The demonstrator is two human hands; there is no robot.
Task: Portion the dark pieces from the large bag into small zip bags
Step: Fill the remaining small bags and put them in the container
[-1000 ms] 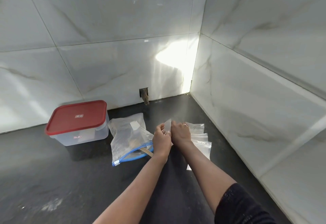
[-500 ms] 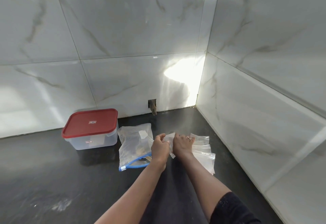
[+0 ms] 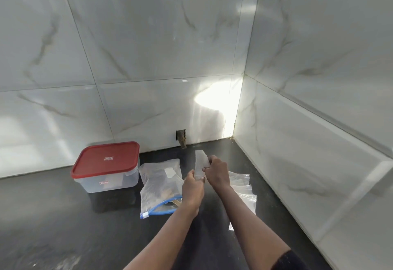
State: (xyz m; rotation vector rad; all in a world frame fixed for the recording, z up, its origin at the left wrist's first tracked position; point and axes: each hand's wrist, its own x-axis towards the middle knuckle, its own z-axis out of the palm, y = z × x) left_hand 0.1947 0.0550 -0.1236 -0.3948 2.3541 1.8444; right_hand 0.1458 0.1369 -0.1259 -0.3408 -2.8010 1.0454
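Clear zip bag (image 3: pixel 200 162) pinched between left hand (image 3: pixel 192 187) and right hand (image 3: pixel 217 173), beside large bag (image 3: pixel 159 185).

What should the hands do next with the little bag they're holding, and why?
Probably pull open the mouth of the small zip bag. The left hand and right hand both pinch it above the counter, it looks flat and empty, and the dark pieces lie inside the large bag beside it, so it likely needs opening before filling.
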